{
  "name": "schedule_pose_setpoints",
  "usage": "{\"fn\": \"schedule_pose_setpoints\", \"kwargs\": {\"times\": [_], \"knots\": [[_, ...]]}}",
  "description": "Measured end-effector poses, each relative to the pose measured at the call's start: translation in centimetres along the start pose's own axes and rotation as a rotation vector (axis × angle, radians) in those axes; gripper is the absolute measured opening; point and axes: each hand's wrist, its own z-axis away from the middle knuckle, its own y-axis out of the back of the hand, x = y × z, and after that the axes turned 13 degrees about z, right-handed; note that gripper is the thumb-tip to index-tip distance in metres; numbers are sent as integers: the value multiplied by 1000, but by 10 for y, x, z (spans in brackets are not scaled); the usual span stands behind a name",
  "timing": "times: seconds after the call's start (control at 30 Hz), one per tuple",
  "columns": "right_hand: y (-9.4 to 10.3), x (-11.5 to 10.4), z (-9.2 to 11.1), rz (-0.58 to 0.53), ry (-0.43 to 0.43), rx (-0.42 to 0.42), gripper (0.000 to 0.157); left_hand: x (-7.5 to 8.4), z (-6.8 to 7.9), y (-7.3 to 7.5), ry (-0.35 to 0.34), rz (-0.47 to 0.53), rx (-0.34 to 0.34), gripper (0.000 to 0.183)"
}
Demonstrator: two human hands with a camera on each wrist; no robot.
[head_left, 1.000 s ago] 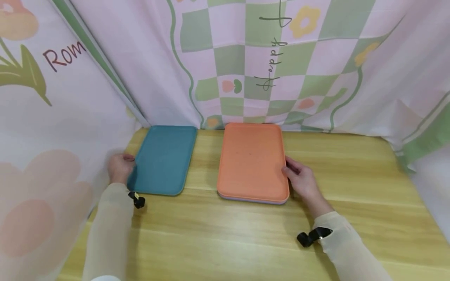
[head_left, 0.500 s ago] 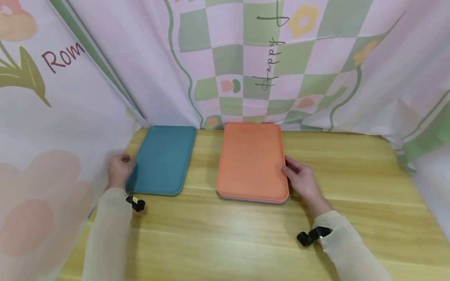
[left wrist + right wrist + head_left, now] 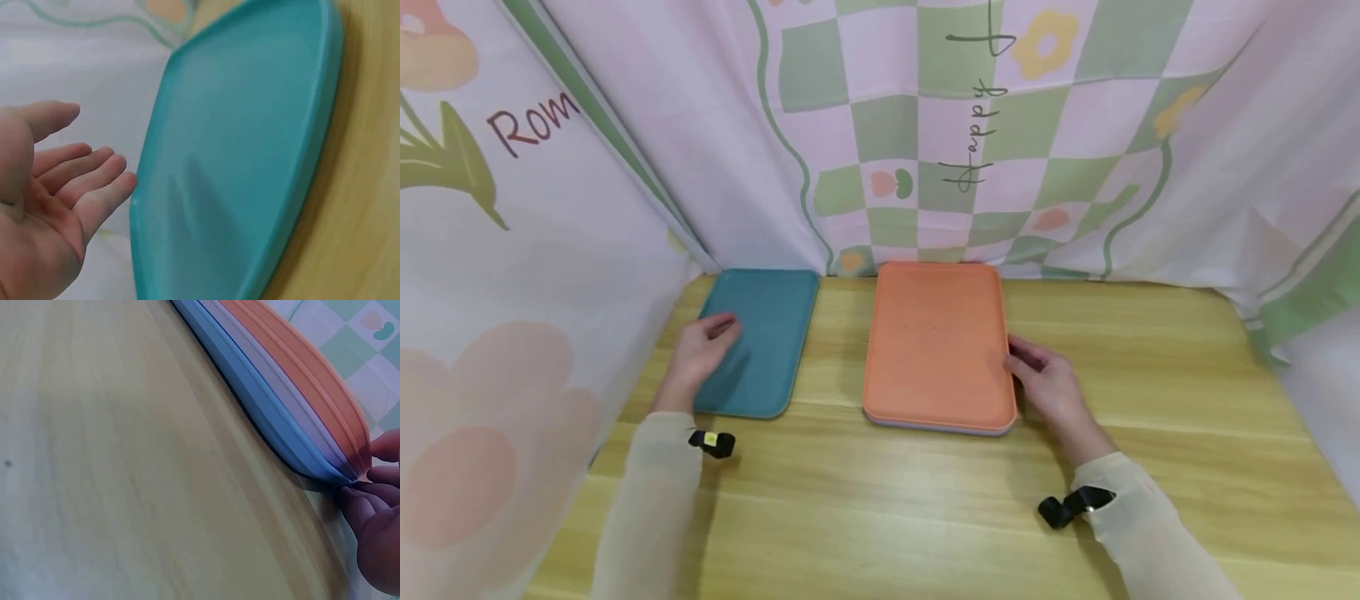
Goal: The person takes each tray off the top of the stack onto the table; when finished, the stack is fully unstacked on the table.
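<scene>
A teal tray (image 3: 775, 333) lies flat on the table at the left. My left hand (image 3: 698, 357) hovers above its left part, fingers loosely extended and holding nothing; in the left wrist view the palm and fingers show apart from the tray. To the right lies a stack topped by an orange tray (image 3: 936, 342). Beneath it, the right wrist view shows a lilac tray (image 3: 270, 381) and a blue tray (image 3: 247, 394). At the stack's right edge my right hand (image 3: 1051, 387) grips it, thumb at the orange rim and fingers low by the blue tray.
The wooden table (image 3: 880, 508) runs up to a patterned curtain (image 3: 955, 125) at the back. Another cloth hanging (image 3: 550, 250) closes off the left side, close beside my left arm. A strip of table separates the teal tray from the stack.
My left hand has moved right, from the teal tray's left edge to over its surface. My right hand and the stack stay in place.
</scene>
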Motion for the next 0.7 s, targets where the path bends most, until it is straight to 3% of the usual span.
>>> {"fn": "schedule_pose_setpoints", "kwargs": {"times": [0.5,0.7], "knots": [[6,2,6,-46,24,14,47,20,5,-68,-124,122,-164,48],[10,-1,8,-59,4,4,47,34,10,-96,-124,134,-238,45]]}}
